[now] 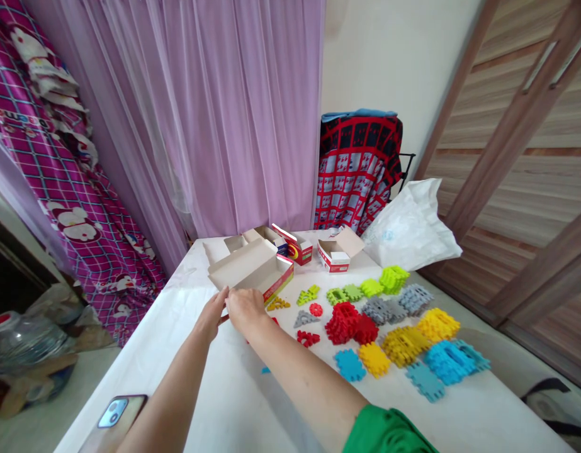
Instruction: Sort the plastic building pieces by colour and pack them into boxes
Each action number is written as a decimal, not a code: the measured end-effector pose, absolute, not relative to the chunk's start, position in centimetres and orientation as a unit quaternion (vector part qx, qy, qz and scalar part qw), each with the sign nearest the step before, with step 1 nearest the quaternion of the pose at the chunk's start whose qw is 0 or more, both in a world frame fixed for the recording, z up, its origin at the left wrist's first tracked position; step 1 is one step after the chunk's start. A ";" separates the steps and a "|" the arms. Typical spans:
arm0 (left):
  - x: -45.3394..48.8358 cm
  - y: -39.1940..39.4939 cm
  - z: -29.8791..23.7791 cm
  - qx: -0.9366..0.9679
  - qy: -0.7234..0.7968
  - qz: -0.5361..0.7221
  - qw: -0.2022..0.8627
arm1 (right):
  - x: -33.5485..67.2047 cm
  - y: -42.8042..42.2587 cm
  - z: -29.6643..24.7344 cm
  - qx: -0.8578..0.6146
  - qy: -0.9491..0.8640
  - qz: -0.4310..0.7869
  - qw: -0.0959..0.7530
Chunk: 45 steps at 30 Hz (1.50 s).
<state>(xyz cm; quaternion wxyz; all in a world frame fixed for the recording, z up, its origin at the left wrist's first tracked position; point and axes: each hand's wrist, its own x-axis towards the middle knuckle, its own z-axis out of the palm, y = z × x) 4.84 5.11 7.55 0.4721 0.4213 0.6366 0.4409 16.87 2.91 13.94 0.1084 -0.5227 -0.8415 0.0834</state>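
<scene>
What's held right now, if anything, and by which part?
The open carton, by its near end, in the left hand and right hand; exact finger placement is hidden.

Lilac curtain, wooden wardrobe.

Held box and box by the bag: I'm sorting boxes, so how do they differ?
The held box looks larger than the box by the bag. The left hand and right hand touch the held box, not the box by the bag. Both are open, pale inside.

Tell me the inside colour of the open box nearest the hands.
The open box is off-white inside; it shows best in the head view.
</scene>
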 end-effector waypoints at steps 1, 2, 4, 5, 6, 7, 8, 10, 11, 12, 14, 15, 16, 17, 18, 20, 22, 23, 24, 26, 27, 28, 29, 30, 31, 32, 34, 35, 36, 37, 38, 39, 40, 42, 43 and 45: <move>4.8 5.6 7.2 0.417 0.639 0.442 0.471 | 17.4 2.3 14.0 -0.532 -0.834 0.070 0.129; 4.8 6.1 6.9 0.413 0.641 0.444 0.470 | 18.2 1.6 14.0 -0.537 -0.828 0.058 0.151; 4.8 7.1 6.3 0.407 0.640 0.450 0.471 | 20.2 0.0 14.0 -0.531 -0.826 0.050 0.184; 4.8 7.6 6.1 0.405 0.638 0.453 0.472 | 21.4 -0.8 13.8 -0.530 -0.824 0.055 0.194; 4.7 8.1 6.0 0.405 0.637 0.454 0.473 | 22.6 -1.5 13.6 -0.533 -0.819 0.065 0.202; 4.6 8.6 6.0 0.405 0.635 0.455 0.474 | 23.8 -2.1 13.2 -0.539 -0.813 0.077 0.207; 4.6 9.0 6.0 0.407 0.634 0.454 0.475 | 25.0 -2.6 12.7 -0.547 -0.804 0.089 0.215; 4.4 9.4 6.1 0.414 0.633 0.453 0.473 | 27.1 -3.2 11.6 -0.562 -0.783 0.105 0.243; 4.4 9.5 6.2 0.417 0.632 0.453 0.470 | 28.0 -3.4 11.0 -0.568 -0.772 0.110 0.264; 4.4 9.3 6.2 0.421 0.631 0.454 0.467 | 28.8 -3.5 10.4 -0.571 -0.761 0.112 0.286; 4.6 8.3 6.0 0.428 0.632 0.459 0.454 | 30.1 -3.7 9.3 -0.568 -0.745 0.114 0.330; 4.8 7.6 5.8 0.430 0.635 0.465 0.443 | 30.5 -3.8 8.8 -0.564 -0.739 0.114 0.349; 5.2 6.6 5.6 0.431 0.639 0.471 0.429 | 30.9 -3.9 8.4 -0.559 -0.737 0.113 0.363; 5.6 5.6 5.3 0.431 0.646 0.480 0.409 | 31.1 -4.0 8.0 -0.553 -0.737 0.111 0.373; 6.2 4.5 4.9 0.431 0.653 0.489 0.386 | 31.2 -4.1 7.7 -0.547 -0.739 0.110 0.379; 7.4 2.2 4.2 0.440 0.662 0.503 0.340 | 31.3 -4.4 7.1 -0.536 -0.746 0.107 0.380; 8.7 0.4 3.7 0.462 0.663 0.520 0.279 | 31.2 -4.7 6.7 -0.528 -0.754 0.105 0.376; 9.1 -0.2 3.5 0.505 0.654 0.520 0.217 | 31.1 -4.9 6.6 -0.525 -0.758 0.103 0.375; 9.5 -0.6 3.4 0.573 0.640 0.495 0.130 | 31.1 -5.1 6.5 -0.522 -0.760 0.101 0.372; 9.6 -0.8 3.4 0.681 0.605 0.413 -0.018 | 31.1 -5.4 6.4 -0.522 -0.764 0.096 0.367; 9.4 -0.6 3.5 0.713 0.591 0.372 -0.064 | 31.2 -5.6 6.4 -0.522 -0.765 0.093 0.364; 9.2 -0.2 3.7 0.729 0.586 0.343 -0.084 | 31.4 -5.8 6.4 -0.522 -0.766 0.090 0.363; 8.8 0.3 3.9 0.737 0.584 0.328 -0.088 | 31.5 -6.0 6.4 -0.522 -0.768 0.087 0.362; 8.4 0.9 4.1 0.743 0.581 0.320 -0.086 | 31.6 -6.1 6.3 -0.519 -0.769 0.085 0.363; 8.0 1.4 4.4 0.750 0.575 0.314 -0.084 | 31.8 -6.3 6.2 -0.515 -0.772 0.084 0.363; 7.6 2.0 4.6 0.758 0.569 0.306 -0.084 | 31.8 -6.5 6.1 -0.512 -0.774 0.083 0.363; 7.0 2.7 4.9 0.767 0.563 0.295 -0.087 | 31.9 -6.8 5.8 -0.511 -0.775 0.082 0.364; 6.8 2.9 5.0 0.769 0.562 0.292 -0.089 | 31.9 -7.0 5.7 -0.514 -0.772 0.082 0.364; 6.7 3.0 5.1 0.768 0.563 0.291 -0.092 | 31.9 -7.3 5.5 -0.519 -0.769 0.081 0.366; 6.7 2.9 5.1 0.767 0.563 0.293 -0.095 | 32.0 -7.5 5.5 -0.523 -0.765 0.080 0.367; 6.7 2.7 5.0 0.764 0.564 0.297 -0.099 | 32.1 -7.7 5.4 -0.525 -0.763 0.079 0.368; 6.8 2.4 4.8 0.761 0.564 0.304 -0.103 | 32.4 -7.9 5.4 -0.525 -0.763 0.078 0.369; 6.9 2.0 4.6 0.755 0.565 0.314 -0.107 | 32.8 -8.1 5.4 -0.524 -0.764 0.076 0.368; 7.2 1.1 3.9 0.742 0.568 0.338 -0.113 | 33.8 -8.6 5.5 -0.526 -0.764 0.071 0.366; 7.3 0.7 3.4 0.733 0.569 0.353 -0.115 | 34.5 -8.8 5.6 -0.530 -0.762 0.068 0.365; 7.5 -0.1 2.2 0.711 0.573 0.391 -0.115 | 36.2 -9.2 6.0 -0.544 -0.754 0.055 0.363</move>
